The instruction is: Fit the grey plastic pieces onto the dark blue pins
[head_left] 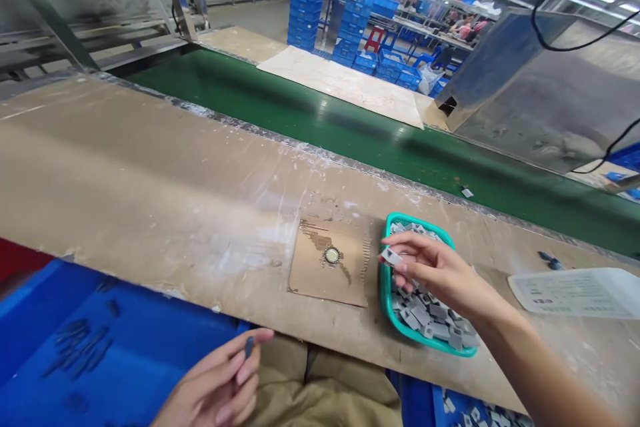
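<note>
Between the thumb and fingers of my left hand (223,380) is a small dark blue-grey piece (249,347), held low in front of my lap. My right hand (435,267) pinches a small light-grey block-like part (391,256) above the left rim of a teal plastic basket (387,307). Many similar grey parts (420,313) fill that basket. Left of it, a square of cardboard (310,273) lies on the table with a round bottle-cap-like disc (331,255) holding something pale. Wet-looking brown stains mark the cardboard around the disc.
A blue bin (150,347) with dark slender pieces stands at lower left; another blue bin (440,407) holds grey parts at lower right. Beyond the table runs a green conveyor belt (280,113) carrying one grey part (467,192). A translucent plastic container (575,292) lies at right.
</note>
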A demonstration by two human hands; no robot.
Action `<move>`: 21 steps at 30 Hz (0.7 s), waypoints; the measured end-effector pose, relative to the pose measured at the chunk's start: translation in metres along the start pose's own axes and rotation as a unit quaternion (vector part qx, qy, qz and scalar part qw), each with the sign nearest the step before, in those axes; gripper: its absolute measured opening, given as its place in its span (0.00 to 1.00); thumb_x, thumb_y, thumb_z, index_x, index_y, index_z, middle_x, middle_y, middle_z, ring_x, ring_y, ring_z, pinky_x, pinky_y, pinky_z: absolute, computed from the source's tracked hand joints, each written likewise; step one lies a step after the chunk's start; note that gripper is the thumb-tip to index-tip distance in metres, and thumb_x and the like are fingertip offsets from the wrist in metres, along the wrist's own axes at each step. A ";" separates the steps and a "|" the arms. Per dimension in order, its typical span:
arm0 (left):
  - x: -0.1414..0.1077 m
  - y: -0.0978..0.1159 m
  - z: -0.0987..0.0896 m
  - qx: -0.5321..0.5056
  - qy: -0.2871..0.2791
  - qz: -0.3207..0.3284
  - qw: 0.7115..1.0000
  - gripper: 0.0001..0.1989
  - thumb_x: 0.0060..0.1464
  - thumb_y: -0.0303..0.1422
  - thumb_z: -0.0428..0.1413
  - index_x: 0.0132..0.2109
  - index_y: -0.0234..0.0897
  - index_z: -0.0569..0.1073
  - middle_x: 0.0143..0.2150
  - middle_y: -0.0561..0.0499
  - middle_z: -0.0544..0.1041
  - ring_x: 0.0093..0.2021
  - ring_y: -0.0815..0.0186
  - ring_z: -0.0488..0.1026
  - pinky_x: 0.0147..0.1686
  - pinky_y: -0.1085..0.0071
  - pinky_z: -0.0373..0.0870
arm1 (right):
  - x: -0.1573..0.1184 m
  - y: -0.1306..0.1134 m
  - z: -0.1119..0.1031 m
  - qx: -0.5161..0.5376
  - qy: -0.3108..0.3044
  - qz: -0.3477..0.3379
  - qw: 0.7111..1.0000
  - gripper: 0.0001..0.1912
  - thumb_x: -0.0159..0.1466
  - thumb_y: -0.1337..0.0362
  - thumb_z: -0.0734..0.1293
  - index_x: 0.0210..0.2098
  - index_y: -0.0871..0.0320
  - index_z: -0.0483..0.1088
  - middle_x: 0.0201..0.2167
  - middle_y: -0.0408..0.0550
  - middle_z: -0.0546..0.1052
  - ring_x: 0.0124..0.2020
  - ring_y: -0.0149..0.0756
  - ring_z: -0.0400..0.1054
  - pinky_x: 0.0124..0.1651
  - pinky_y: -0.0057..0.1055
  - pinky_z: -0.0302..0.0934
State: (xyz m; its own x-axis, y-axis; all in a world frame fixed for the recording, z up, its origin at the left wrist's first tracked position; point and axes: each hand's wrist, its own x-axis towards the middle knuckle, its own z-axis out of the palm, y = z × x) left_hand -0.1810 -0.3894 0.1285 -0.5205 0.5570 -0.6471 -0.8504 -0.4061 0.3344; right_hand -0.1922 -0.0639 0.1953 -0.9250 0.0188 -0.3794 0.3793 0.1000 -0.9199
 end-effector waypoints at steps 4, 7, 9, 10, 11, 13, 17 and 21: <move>0.017 -0.002 0.021 -0.023 -0.102 -0.001 0.995 0.10 0.55 0.30 0.55 0.44 0.32 0.75 0.30 0.52 0.64 0.24 0.77 0.61 0.25 0.79 0.61 | 0.020 0.002 0.022 -0.064 -0.020 -0.001 0.998 0.15 0.56 0.55 0.67 0.40 0.56 0.71 0.33 0.46 0.75 0.29 0.30 0.67 0.35 0.30 0.64; 0.029 0.000 0.033 -0.026 -0.106 0.033 0.993 0.12 0.57 0.28 0.54 0.47 0.31 0.73 0.36 0.48 0.68 0.39 0.65 0.70 0.43 0.71 0.68 | 0.031 0.003 0.033 -0.187 0.006 -0.043 0.981 0.15 0.57 0.52 0.65 0.35 0.56 0.71 0.32 0.47 0.76 0.31 0.34 0.68 0.36 0.31 0.63; 0.035 0.001 0.039 -0.022 -0.122 0.054 0.991 0.13 0.58 0.29 0.52 0.49 0.30 0.72 0.41 0.44 0.71 0.49 0.56 0.68 0.52 0.60 0.65 | 0.034 0.003 0.038 -0.265 0.032 -0.080 0.960 0.16 0.57 0.52 0.65 0.38 0.56 0.71 0.36 0.48 0.76 0.35 0.36 0.69 0.38 0.32 0.64; 0.037 0.002 0.041 -0.015 -0.131 0.063 0.989 0.13 0.58 0.29 0.52 0.50 0.31 0.71 0.45 0.42 0.71 0.52 0.55 0.66 0.53 0.58 0.64 | 0.035 0.004 0.040 -0.294 0.041 -0.098 0.950 0.16 0.58 0.52 0.64 0.40 0.55 0.70 0.39 0.49 0.75 0.37 0.37 0.69 0.39 0.33 0.64; 0.038 0.002 0.043 -0.003 -0.134 0.069 0.989 0.13 0.58 0.29 0.53 0.49 0.31 0.70 0.48 0.41 0.70 0.53 0.56 0.65 0.53 0.59 0.64 | 0.036 0.005 0.042 -0.321 0.049 -0.115 0.939 0.16 0.59 0.54 0.64 0.43 0.55 0.68 0.41 0.49 0.75 0.38 0.37 0.69 0.40 0.34 0.65; 0.041 0.001 0.044 0.026 -0.124 0.074 0.989 0.13 0.54 0.30 0.57 0.47 0.33 0.71 0.50 0.41 0.70 0.50 0.61 0.68 0.48 0.67 0.67 | 0.037 0.006 0.045 -0.374 0.062 -0.149 0.913 0.14 0.59 0.57 0.64 0.43 0.55 0.67 0.41 0.50 0.74 0.37 0.37 0.69 0.41 0.35 0.66; 0.046 -0.001 0.040 0.057 -0.103 0.085 0.989 0.15 0.43 0.30 0.66 0.41 0.32 0.74 0.40 0.46 0.73 0.37 0.70 0.71 0.37 0.76 0.67 | 0.041 0.008 0.048 -0.457 0.060 -0.206 0.863 0.09 0.60 0.60 0.63 0.38 0.55 0.68 0.37 0.50 0.72 0.34 0.36 0.70 0.38 0.35 0.68; 0.052 -0.003 0.033 0.017 -0.122 0.101 0.987 0.16 0.39 0.30 0.68 0.39 0.35 0.76 0.33 0.49 0.73 0.33 0.72 0.70 0.36 0.77 0.66 | 0.046 0.007 0.048 -0.498 0.007 -0.229 0.837 0.11 0.62 0.63 0.61 0.44 0.54 0.68 0.39 0.51 0.72 0.36 0.37 0.71 0.39 0.36 0.68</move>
State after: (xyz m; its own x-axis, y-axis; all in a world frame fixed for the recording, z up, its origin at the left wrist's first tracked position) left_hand -0.2075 -0.3352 0.1165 -0.6789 0.6267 -0.3826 -0.7277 -0.5048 0.4644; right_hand -0.2308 -0.1101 0.1669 -0.9714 -0.2374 -0.0031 -0.2133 0.8785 -0.4275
